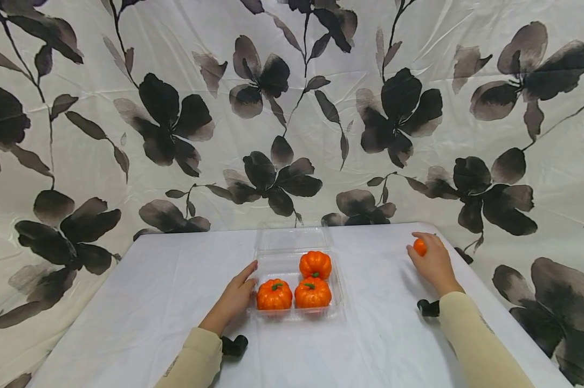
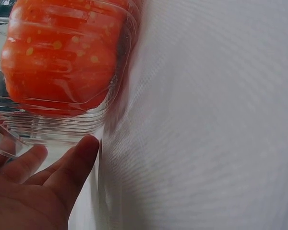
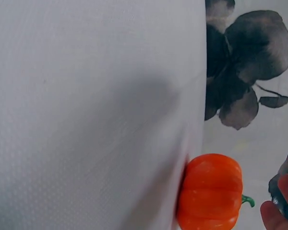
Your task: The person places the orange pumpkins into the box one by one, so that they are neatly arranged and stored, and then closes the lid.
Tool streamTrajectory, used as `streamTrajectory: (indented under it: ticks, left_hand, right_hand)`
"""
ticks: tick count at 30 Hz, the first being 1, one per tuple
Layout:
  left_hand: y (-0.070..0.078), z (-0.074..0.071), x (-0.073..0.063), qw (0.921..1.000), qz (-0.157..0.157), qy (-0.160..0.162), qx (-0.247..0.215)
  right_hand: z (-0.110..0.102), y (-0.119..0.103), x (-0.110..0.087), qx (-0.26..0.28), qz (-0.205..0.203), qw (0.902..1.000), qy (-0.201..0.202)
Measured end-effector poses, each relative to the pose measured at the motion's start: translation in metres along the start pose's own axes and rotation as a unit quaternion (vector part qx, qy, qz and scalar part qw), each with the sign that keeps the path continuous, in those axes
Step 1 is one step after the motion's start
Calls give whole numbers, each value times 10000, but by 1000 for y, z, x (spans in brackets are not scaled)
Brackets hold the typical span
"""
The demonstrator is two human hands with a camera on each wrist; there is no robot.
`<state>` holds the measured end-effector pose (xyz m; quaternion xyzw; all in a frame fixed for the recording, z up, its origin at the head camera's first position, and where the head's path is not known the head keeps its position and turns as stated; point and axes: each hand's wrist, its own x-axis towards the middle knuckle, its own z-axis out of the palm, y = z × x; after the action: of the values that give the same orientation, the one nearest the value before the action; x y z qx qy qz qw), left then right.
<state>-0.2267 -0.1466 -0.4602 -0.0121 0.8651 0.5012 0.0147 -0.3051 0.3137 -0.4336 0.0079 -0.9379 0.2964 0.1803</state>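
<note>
The right hand (image 1: pixel 434 264) curls its fingers around a small pumpkin (image 1: pixel 420 247) near the table's (image 1: pixel 175 280) far right edge. The left hand (image 1: pixel 235 295), fingers straight, rests against the left side of the clear tray (image 1: pixel 337 280) holding three pumpkins (image 1: pixel 313 292)

No lettering, number or brand can be read on anything before me. A small dark mark sits on my left sleeve (image 1: pixel 171 366) near the cuff, too blurred to make out. The clear plastic tray (image 1: pixel 337 280) carries no label I can see.
</note>
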Motion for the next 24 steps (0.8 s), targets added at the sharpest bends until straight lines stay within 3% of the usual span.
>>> streamTrajectory:
  ticks: [9,24]
  left_hand:
    - [1,0,0,10000,23,32,35]
    - [-2,1,1,10000,64,25,47]
  right_hand:
    - [-3,13,0,292,70,9987,419]
    - [-10,23,1,590,951,9937,84]
